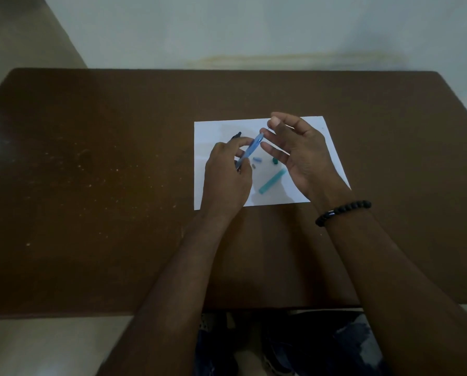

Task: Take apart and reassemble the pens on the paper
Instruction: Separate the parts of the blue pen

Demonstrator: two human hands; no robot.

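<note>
The blue pen barrel is being held above the white paper, tilted, with its upper end pointing away and to the right. It is looking translucent light blue, and its lower end is disappearing behind the fingers. The left hand is gripping this lower part: the fingers are curling around the barrel and the thumb is closing on it from the top. The right hand is staying just beside the upper end of the barrel, palm turned to the left. Its thumb and first finger are coming close together near the barrel tip, and something very thin seems to be between them, but it is too small to tell what it is. The other fingers of this hand are relaxed and half spread.

On the paper, between the two hands, a teal pen tube is lying diagonally. Near it, a small blue piece, a small dark green piece and a tiny grey piece are lying apart from each other. A black pen is showing partly behind the left hand fingers. A black bead bracelet is sitting on the right wrist. The paper is lying on a brown table.
</note>
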